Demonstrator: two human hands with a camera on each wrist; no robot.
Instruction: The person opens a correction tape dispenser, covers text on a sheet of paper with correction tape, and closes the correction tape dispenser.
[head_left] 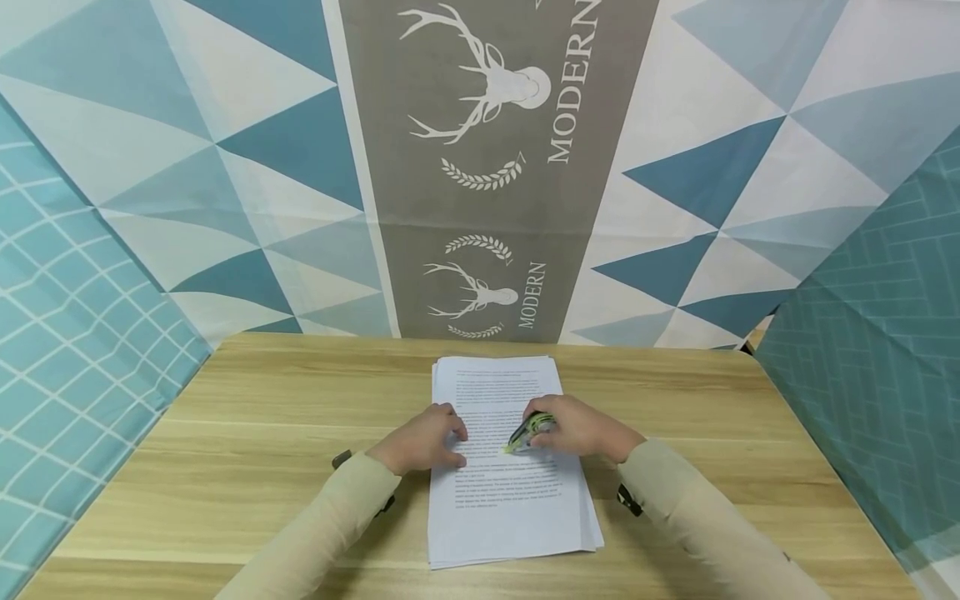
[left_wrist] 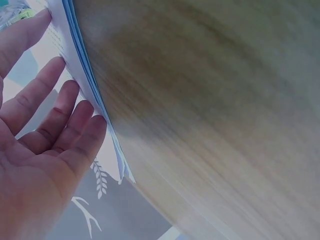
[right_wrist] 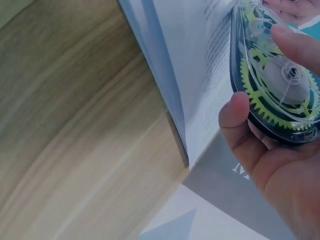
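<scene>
A stack of printed sheets (head_left: 510, 533) lies on the table, its lines of text facing up. My right hand (head_left: 581, 429) grips a correction tape dispenser (head_left: 531, 429), its tip down at the text near the middle of the top page. In the right wrist view the dispenser (right_wrist: 280, 90) has a clear casing with yellow-green gear wheels, held between thumb and fingers. On the sheets' left side rests my left hand (head_left: 426, 437), its fingertips on the paper. The left wrist view shows those fingers (left_wrist: 65, 112) loosely bent along the stack's edge, holding nothing.
The wooden table (head_left: 300, 392) extends to both sides of the paper. Behind it hangs a patterned cloth (head_left: 480, 208) with deer heads and triangles. Blue cloths (head_left: 82, 333) border the left and right sides. Dark straps sit at both wrists.
</scene>
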